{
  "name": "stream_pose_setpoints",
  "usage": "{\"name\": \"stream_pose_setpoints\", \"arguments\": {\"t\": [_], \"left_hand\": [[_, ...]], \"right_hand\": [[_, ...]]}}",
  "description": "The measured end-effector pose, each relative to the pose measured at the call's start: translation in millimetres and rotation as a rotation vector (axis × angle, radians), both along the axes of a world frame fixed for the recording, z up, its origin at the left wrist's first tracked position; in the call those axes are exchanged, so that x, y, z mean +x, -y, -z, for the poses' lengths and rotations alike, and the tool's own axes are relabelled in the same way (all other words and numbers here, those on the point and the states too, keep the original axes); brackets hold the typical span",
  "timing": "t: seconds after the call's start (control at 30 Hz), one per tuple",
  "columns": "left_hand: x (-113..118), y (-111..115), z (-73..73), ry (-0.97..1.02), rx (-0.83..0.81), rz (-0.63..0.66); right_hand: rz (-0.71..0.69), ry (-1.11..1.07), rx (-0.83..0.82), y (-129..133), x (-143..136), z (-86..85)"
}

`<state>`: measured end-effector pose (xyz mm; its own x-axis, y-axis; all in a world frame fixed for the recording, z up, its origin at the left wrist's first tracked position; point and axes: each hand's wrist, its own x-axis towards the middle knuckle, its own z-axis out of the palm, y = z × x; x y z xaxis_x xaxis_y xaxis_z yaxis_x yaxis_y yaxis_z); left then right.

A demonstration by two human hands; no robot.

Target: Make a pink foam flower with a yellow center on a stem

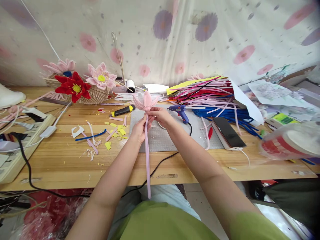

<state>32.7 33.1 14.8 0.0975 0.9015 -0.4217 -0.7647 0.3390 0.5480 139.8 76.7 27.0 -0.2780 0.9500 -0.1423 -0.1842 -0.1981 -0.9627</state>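
In front of me a pink pipe-cleaner flower (145,101) is held upright over the grey cutting mat (167,145). Its long pale pink stem (148,160) hangs down past the table's front edge. My left hand (140,129) is closed around the stem just under the petals. The fingers of my right hand (160,116) pinch the base of the bloom from the other side. A blue glue gun (180,112) lies on the mat to the right, and a yellow and black utility knife (122,110) rests at the mat's left.
Finished flowers, one of them red (75,87), stand at the back left. Yellow and pink scraps (116,131) litter the wood. At right are bundled pipe cleaners (207,90), a phone (228,131) and a plastic tub (287,143). A power strip (27,146) sits far left; a black cable (160,163) crosses the front.
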Motion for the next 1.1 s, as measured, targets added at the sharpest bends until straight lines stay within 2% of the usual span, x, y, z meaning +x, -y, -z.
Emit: {"name": "stream_pose_setpoints", "arguments": {"t": [0.1, 0.2, 0.37, 0.53, 0.7, 0.83, 0.9, 1.0, 1.03, 1.1], "left_hand": [[7.0, 1.9, 1.9, -0.174, 0.086, -0.105], [9.5, 2.8, 3.1, -0.254, 0.143, -0.165], [8.4, 1.5, 4.1, -0.300, 0.224, -0.217], [10.5, -2.1, 13.9, -0.401, 0.308, -0.248], [7.3, -1.3, 20.0, -0.470, 0.346, -0.322], [1.3, 1.0, 21.1, -0.476, 0.363, -0.318], [-0.7, 0.9, 22.1, -0.502, 0.384, -0.310], [-1.8, 0.0, 24.0, -0.574, 0.421, -0.303], [-2.0, 0.0, 24.6, -0.596, 0.424, -0.298], [-2.5, 0.5, 26.0, -0.630, 0.420, -0.275]], "right_hand": [[0.037, 0.058, 0.029, 2.3, -5.4, -0.2], [0.112, 0.109, 0.040, 3.4, -11.5, -2.5], [0.169, 0.137, 0.083, 2.8, -17.0, -9.1], [0.213, 0.161, 0.093, 0.4, -17.9, -4.9], [0.222, 0.256, 0.132, -9.7, -20.0, 3.7], [0.172, 0.450, 0.163, -14.8, -16.7, 5.2], [0.183, 0.618, 0.233, -12.1, -13.7, 1.8], [0.243, 0.848, 0.456, -3.2, -13.3, -8.5], [0.222, 0.896, 0.535, -0.4, -15.0, -12.6], [0.083, 0.974, 0.625, 2.7, -20.9, -20.6]]}}
